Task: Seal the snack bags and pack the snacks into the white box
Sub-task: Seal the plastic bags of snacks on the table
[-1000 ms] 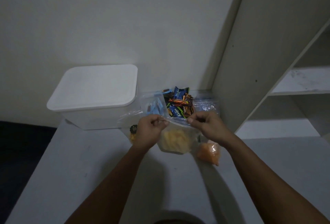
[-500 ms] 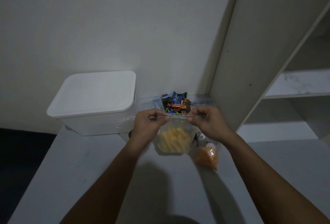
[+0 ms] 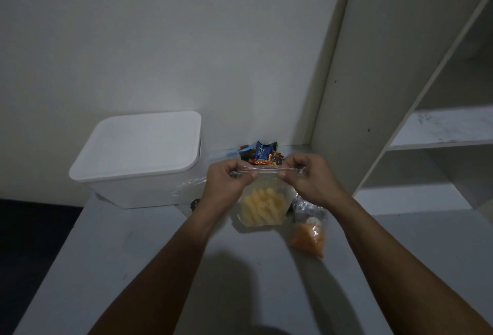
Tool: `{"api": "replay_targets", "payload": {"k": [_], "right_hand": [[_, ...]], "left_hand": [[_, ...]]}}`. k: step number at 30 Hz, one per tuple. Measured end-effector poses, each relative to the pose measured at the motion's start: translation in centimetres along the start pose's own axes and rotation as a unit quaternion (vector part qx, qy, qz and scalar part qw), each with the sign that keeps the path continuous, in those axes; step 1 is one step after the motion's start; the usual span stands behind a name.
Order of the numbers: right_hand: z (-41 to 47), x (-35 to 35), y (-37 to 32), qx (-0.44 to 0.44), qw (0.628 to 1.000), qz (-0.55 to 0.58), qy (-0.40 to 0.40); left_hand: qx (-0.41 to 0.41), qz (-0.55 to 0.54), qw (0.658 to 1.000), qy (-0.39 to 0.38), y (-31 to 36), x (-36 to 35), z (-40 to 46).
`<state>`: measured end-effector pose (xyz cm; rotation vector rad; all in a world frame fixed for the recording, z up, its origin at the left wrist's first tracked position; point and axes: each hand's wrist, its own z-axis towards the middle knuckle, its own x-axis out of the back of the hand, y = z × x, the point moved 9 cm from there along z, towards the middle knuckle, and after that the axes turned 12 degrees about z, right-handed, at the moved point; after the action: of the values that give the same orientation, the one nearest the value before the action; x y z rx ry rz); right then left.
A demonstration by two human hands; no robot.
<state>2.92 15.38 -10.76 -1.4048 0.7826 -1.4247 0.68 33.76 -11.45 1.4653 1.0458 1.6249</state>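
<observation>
— At the centre of the frame, what is happening?
— The left hand (image 3: 226, 180) and the right hand (image 3: 306, 177) are pinching the top strip of a clear bag of yellow snacks (image 3: 262, 208), fingers clenched on it, above the grey table (image 3: 133, 254).
— And around it?
— The lidded white box (image 3: 138, 158) is sitting at centre left; wrapped candies (image 3: 262, 153) are lying behind the hands, an orange snack bag (image 3: 309, 236) lower right.

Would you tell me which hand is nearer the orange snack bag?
Right. The right hand is just above the orange snack bag; the left hand is farther off.
</observation>
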Motion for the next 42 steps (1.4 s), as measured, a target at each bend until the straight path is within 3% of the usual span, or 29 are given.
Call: {"api": "replay_targets", "payload": {"k": [7, 11, 19, 29, 35, 39, 42], "right_hand": [[-0.2, -0.6, -3.2, 0.069, 0.983, -0.168, 0.001], [0.1, 0.3, -3.3, 0.051, 0.989, -0.132, 0.04], [0.2, -0.6, -3.5, 0.037, 0.994, -0.105, 0.003], [0.6, -0.2, -2.1, -0.001, 0.997, -0.077, 0.022], [0.2, -1.4, -3.3, 0.044, 0.996, -0.076, 0.02], [0.4, -1.0, -3.1, 0.038, 0.995, -0.079, 0.056], [0.5, -1.2, -2.7, 0.026, 0.996, -0.074, 0.035]], "left_hand": [[-0.029, 0.012, 0.999, 0.017, 1.0, -0.4, 0.2], [-0.049, -0.007, 0.999, -0.002, 1.8, -0.6, 0.2], [-0.054, 0.023, 0.997, 0.044, 2.4, 0.4, 0.4], [-0.041, -0.018, 0.998, 0.049, 2.0, 0.9, 0.3], [-0.061, -0.007, 0.997, 0.045, 2.7, 0.2, 0.1], [-0.077, 0.022, 0.996, 0.034, 2.8, -0.2, 0.1], [-0.073, 0.036, 0.996, 0.032, 2.9, -0.1, 0.2]]}}
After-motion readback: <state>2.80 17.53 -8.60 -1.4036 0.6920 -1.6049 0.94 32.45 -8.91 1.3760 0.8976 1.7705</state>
